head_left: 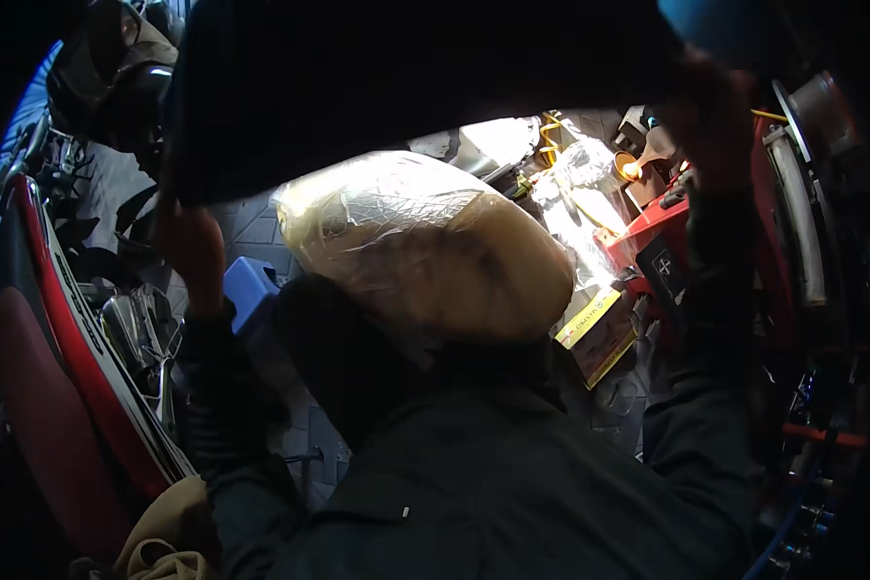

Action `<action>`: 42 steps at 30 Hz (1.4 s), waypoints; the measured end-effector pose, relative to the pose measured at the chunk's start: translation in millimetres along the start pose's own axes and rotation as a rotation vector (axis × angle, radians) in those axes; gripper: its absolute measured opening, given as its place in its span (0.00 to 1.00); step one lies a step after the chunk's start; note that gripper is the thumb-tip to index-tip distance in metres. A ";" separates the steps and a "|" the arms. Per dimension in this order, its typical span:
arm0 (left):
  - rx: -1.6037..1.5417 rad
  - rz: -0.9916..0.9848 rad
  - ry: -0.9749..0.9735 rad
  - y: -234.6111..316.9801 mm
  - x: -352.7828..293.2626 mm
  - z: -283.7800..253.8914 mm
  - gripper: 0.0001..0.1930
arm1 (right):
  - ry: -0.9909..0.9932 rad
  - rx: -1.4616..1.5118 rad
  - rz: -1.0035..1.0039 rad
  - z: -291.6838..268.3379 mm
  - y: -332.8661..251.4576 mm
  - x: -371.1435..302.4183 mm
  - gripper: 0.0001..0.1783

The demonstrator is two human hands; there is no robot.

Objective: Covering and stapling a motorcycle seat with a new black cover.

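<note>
A large dark sheet of flexible material, black in the shade, is held up across the top of the view. At its left edge my left hand is closed on it. My right hand, dim and partly shaded, grips the right edge. Below the sheet, a bulky tan foam seat pad rests at my lap, its upper part covered in shiny, wrinkled clear plastic film. Neither hand touches the pad. The sheet hides part of the ground beyond, and the fingertips are hard to make out.
A motorcycle with a red side panel stands at the left. Beside my left forearm is a blue plastic box or stool. On the right lie a red tray, a yellow-edged box and crumpled clear plastic. Paving covers the ground.
</note>
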State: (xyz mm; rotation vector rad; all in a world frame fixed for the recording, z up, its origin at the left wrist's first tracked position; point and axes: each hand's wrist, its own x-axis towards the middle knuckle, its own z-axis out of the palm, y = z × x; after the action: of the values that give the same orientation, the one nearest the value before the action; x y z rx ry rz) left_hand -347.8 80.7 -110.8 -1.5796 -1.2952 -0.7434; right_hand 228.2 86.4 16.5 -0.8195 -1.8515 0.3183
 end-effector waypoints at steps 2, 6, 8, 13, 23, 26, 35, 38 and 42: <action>-0.543 -0.216 -0.315 35.5 -63.3 -28.6 0.24 | 0.161 0.985 1.100 28.9 -6.7 -68.6 0.23; -0.556 -0.029 -0.832 79.7 -89.5 -90.7 0.20 | 0.068 1.073 1.368 69.7 8.3 -251.5 0.20; -0.288 0.090 -0.938 94.5 -89.1 -104.7 0.21 | 0.152 1.070 1.311 79.6 2.8 -258.1 0.19; -0.782 0.113 -0.664 176.4 -27.1 -147.1 0.17 | 0.433 1.052 1.211 92.3 7.6 -274.6 0.17; -0.996 0.852 -0.582 289.7 -43.1 -143.8 0.23 | 0.685 0.912 1.226 123.6 35.1 -326.2 0.14; -1.027 1.029 -0.616 300.6 -37.0 -143.0 0.22 | 0.624 0.790 1.328 134.7 63.6 -336.8 0.14; -1.514 0.489 -0.628 306.3 32.9 -127.3 0.16 | 0.794 1.328 1.390 148.1 44.9 -316.4 0.20; -1.200 0.391 -0.478 293.1 76.6 -88.6 0.19 | 0.849 1.377 1.339 146.6 21.9 -306.2 0.21; -1.240 0.322 -0.860 277.7 23.9 -37.9 0.28 | 0.812 1.095 1.131 135.8 31.8 -325.3 0.21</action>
State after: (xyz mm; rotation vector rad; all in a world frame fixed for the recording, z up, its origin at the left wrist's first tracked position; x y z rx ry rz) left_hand -71.1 52.4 -152.8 -3.2825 -1.0596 -0.6982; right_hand 193.4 -86.5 -290.4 -0.8826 -0.1598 1.3115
